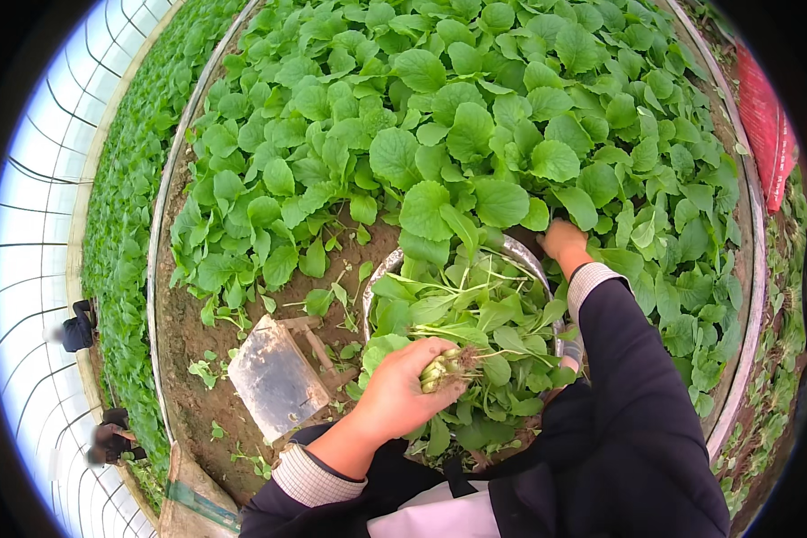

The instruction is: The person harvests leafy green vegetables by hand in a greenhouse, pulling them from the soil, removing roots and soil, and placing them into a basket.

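My left hand (403, 387) is closed around a bunch of leafy green seedlings (440, 372), their pale stems and dirty roots poking out past my thumb. Beneath it, a round basin (379, 270) with a worn rim is heaped with pulled greens (471, 296). Beyond the basin's far right side, my right hand (565, 240) reaches down to the foot of the standing plants (598, 181). Leaves hide its fingertips, so whether they grip a stem cannot be told. The bed of broad-leaved plants (467, 131) fills the ground ahead.
A small low stool (279, 380) lies left of the basin on bare soil (202, 403) with scattered leaves. Pale edging strips (158, 222) bound the bed. A sack (195, 497) is at lower left, a red bag (763, 128) at upper right. Two people (77, 327) are at far left.
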`<state>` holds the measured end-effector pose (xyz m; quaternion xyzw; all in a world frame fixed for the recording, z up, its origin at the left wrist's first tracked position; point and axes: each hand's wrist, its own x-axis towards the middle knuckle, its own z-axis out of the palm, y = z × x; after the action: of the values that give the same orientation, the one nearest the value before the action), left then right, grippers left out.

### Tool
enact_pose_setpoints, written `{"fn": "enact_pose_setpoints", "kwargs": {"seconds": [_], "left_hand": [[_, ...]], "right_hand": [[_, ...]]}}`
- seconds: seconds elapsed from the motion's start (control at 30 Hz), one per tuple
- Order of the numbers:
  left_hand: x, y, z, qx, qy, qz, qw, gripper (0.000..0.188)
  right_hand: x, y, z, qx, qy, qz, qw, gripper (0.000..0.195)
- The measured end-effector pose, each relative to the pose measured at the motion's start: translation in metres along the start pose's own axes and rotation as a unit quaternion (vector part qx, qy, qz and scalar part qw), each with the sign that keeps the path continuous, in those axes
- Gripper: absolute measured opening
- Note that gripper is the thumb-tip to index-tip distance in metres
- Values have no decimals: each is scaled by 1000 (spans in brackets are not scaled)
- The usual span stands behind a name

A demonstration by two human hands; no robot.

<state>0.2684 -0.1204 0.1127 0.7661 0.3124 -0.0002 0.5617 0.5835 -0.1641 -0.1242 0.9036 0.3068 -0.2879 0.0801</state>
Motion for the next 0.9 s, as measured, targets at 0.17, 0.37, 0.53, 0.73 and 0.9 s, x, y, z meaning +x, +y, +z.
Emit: {"fn": "enact_pose_setpoints", "kwargs": {"seconds": [0.17, 0.37, 0.53, 0.73, 0.9], "left_hand": [[9, -5, 1, 9, -1, -8, 1000, 37], [12, -6, 1, 0, -4, -15, 1000, 37], [6, -5, 0, 10, 1, -7, 1000, 36], [-5, 2, 1, 37, 7, 42, 998, 34], [-26, 20, 9, 23, 12, 85, 996, 33]], "right_hand": [[24, 4, 41, 50, 74, 26, 996, 39], [36, 6, 33, 96, 42, 59, 993, 39], [21, 6, 46, -40, 112, -50, 992, 36], [-7, 35, 20, -152, -238, -41, 958, 35], [-52, 77, -54, 147, -160, -92, 972, 33]]}}
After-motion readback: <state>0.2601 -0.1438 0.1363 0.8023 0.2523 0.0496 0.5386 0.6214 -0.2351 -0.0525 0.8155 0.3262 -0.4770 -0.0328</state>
